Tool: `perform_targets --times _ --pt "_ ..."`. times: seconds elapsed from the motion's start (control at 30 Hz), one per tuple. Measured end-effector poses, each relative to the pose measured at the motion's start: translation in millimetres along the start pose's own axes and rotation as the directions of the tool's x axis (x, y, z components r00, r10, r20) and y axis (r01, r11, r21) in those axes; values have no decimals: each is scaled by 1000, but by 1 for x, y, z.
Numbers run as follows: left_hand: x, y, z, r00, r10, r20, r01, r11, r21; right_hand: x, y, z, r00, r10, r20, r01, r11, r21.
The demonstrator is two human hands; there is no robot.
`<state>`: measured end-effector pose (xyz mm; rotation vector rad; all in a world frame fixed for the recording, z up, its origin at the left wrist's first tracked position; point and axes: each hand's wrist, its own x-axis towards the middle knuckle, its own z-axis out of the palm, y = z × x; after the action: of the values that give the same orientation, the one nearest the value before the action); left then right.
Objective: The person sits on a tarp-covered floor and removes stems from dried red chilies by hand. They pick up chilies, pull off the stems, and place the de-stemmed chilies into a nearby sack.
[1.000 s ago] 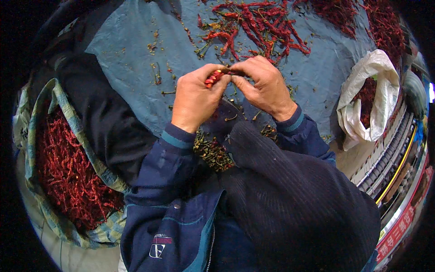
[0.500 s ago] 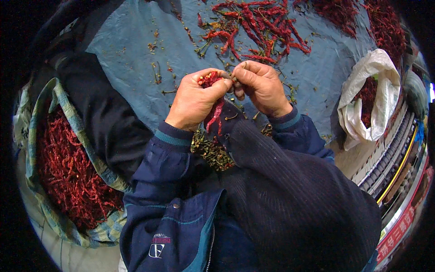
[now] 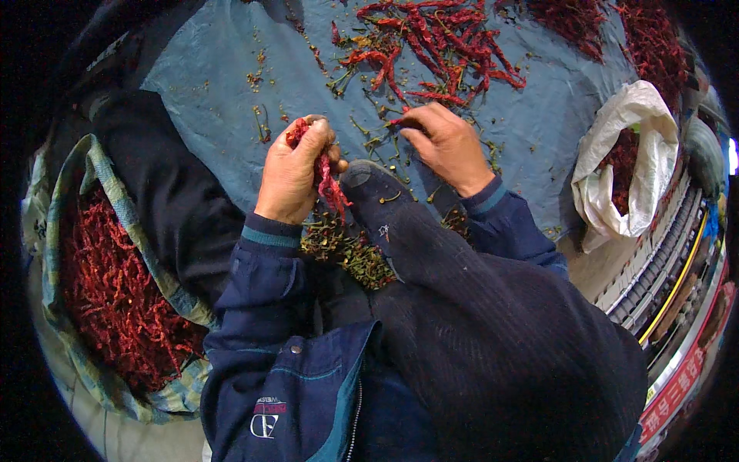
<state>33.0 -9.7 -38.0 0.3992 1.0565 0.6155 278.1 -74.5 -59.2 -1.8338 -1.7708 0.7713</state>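
My left hand [image 3: 296, 173] is closed around several dried red chilies [image 3: 331, 189], whose wrinkled ends hang below the fingers. To its right, over the blue sheet [image 3: 212, 100], my right hand [image 3: 450, 146] has thumb and forefinger drawn together. A small red chili piece [image 3: 399, 114] shows at those fingertips; the rest of it is hidden. Just beyond lies a loose heap of dried red chilies [image 3: 439, 46] with green stems. Between my forearms sits a pile of plucked green stems [image 3: 358, 262].
A checked cloth sack [image 3: 58, 254] full of red chilies [image 3: 127, 300] stands at my left. On the right is a white woven sack [image 3: 658, 115] with chilies inside. More chili heaps [image 3: 654, 46] lie at the far right. My dark-covered leg [image 3: 493, 308] crosses in front.
My hands have come apart. The left one has moved left and slightly down with its chilies; the right one has turned its fingers toward the heap.
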Motion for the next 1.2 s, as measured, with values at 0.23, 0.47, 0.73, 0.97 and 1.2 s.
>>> perform_targets --times 0.23,0.47,0.73,0.97,1.2 --pt "-1 -3 9 999 23 -48 -17 993 118 25 -9 8 987 -149 65 160 968 -195" --pt "-6 -6 37 970 148 192 -224 848 480 9 -44 -16 971 230 64 -224 787 575" --pt "-9 -5 42 939 265 221 -344 755 558 4 -50 -10 965 241 107 -246 680 690" --pt "-10 -6 35 965 81 249 -180 896 406 2 -42 -13 826 226 517 -526 -20 850" --pt "-13 -6 24 939 -148 309 11 914 405 -16 -36 1 761 117 638 -574 -339 746"
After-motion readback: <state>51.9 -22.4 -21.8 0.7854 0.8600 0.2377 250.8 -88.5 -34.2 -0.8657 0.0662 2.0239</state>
